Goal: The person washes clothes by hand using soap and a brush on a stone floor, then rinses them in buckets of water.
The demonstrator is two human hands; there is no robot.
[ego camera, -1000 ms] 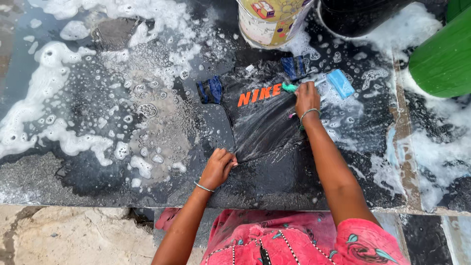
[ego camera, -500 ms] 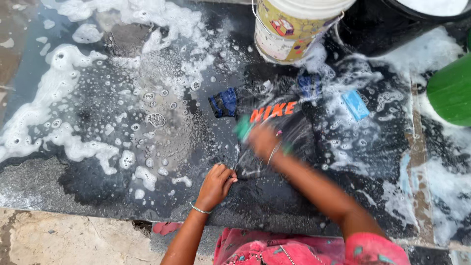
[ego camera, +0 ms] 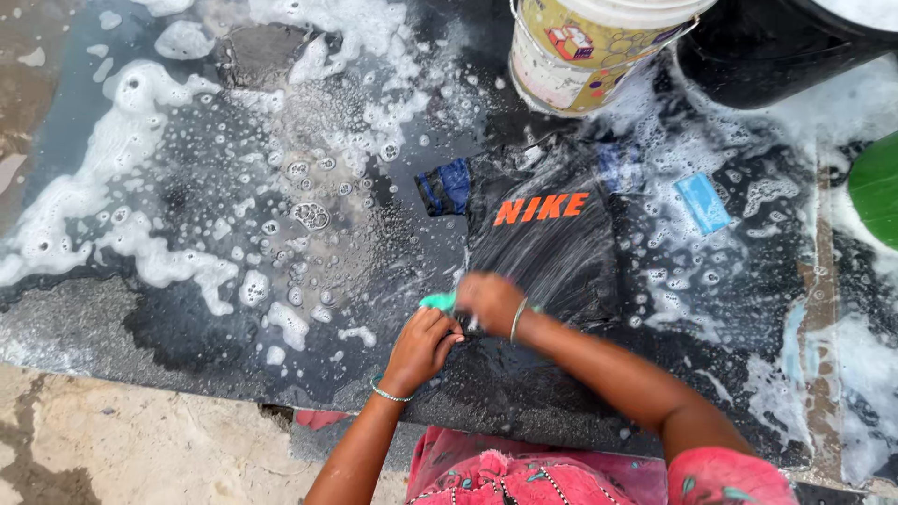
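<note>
A wet black shirt [ego camera: 552, 252] with orange lettering and blue sleeve cuffs lies flat on a dark soapy stone slab [ego camera: 187, 309]. My left hand [ego camera: 423, 344] pinches the shirt's near hem and holds it down. My right hand [ego camera: 488, 301] grips a green scrubbing brush [ego camera: 437, 301], pressed on the shirt's lower edge just above my left hand. Both wrists wear thin bangles.
A blue bar of soap [ego camera: 702, 202] lies on the slab right of the shirt. A cream bucket [ego camera: 589, 47] and a black tub [ego camera: 776, 51] stand at the far edge; a green container [ego camera: 877, 187] is at the right. White foam covers the slab's left side.
My right hand has dragged the brush from the shirt's collar down over the lettering to the near hem. My left hand stayed clamped on the hem.
</note>
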